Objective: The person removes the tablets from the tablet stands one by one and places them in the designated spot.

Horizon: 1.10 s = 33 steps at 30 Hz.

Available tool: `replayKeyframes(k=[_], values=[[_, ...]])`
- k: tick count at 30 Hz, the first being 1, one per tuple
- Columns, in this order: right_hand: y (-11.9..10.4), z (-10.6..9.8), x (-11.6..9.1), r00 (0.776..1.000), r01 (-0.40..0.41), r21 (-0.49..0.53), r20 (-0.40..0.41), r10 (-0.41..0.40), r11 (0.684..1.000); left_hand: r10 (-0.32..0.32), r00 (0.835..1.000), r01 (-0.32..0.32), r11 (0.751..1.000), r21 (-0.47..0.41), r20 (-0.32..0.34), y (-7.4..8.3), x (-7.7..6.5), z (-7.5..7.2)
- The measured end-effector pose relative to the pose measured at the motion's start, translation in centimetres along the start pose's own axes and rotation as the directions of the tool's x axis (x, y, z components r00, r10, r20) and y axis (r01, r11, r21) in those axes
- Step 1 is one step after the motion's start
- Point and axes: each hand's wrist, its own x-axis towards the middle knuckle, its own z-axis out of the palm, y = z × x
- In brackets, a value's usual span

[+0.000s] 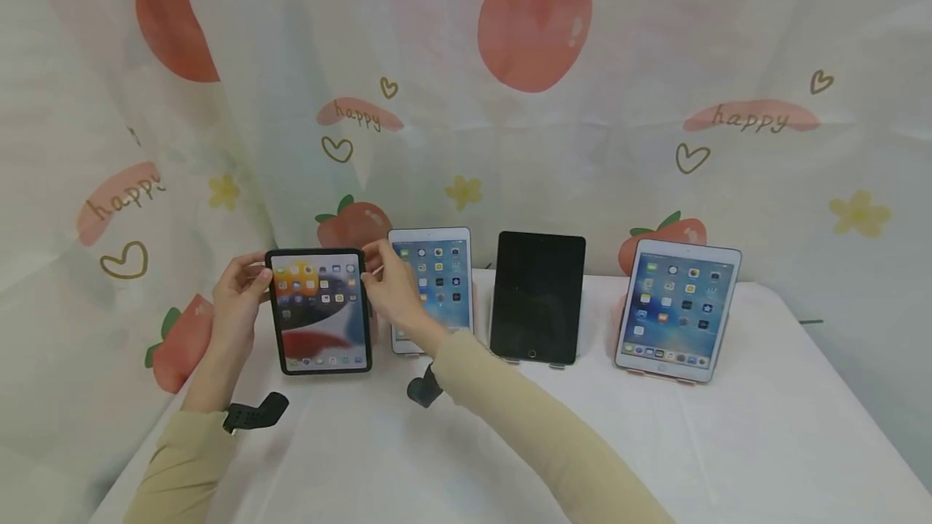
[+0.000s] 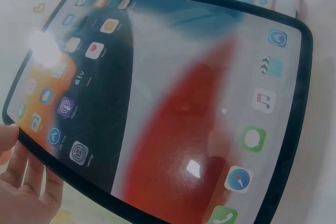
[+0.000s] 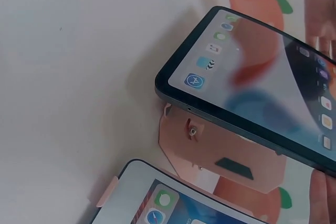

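Both hands, left (image 1: 239, 289) and right (image 1: 396, 285), pinch the tablet (image 1: 320, 330) by its upper side edges. It stands at the left end of the row, just in front of a pink stand (image 3: 215, 145). Handling it well, I'd judge, calls for even pressure from both sides, thumbs on the rim, and the lower edge squared to the stand (the right wrist deserves care too, reaching across the white tablet (image 1: 447, 281)). The fingertips behind the case are hidden, and whether the tablet bears on the stand I cannot tell. The right wrist view cuts off the tablet's upper end; glare whitens icons in the left wrist view.
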Motion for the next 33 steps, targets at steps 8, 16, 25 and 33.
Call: replayKeyframes(k=[8, 16, 25, 33], values=[[0.3, -0.1, -1.1, 1.0, -0.004, 0.026, 0.01, 0.004, 1.0, -0.033, 0.999, 0.033, 0.999, 0.042, 0.006, 0.0, -1.0, -0.5], [0.5, -0.1, -1.9, 0.999, -0.034, 0.042, 0.026, 0.033, 0.999, -0.057, 0.998, 0.055, 0.996, 0.074, 0.029, 0.2, -2.1, -1.1], [0.7, 0.2, -3.0, 0.998, -0.053, 0.095, 0.029, 0.051, 0.994, -0.066, 0.997, 0.059, 0.989, 0.138, 0.047, -0.4, -2.4, -1.5], [1.1, 0.6, -3.8, 0.993, -0.112, 0.146, 0.058, 0.105, 0.983, -0.103, 0.992, 0.088, 0.978, 0.19, 0.068, -1.0, -2.9, -2.0]])
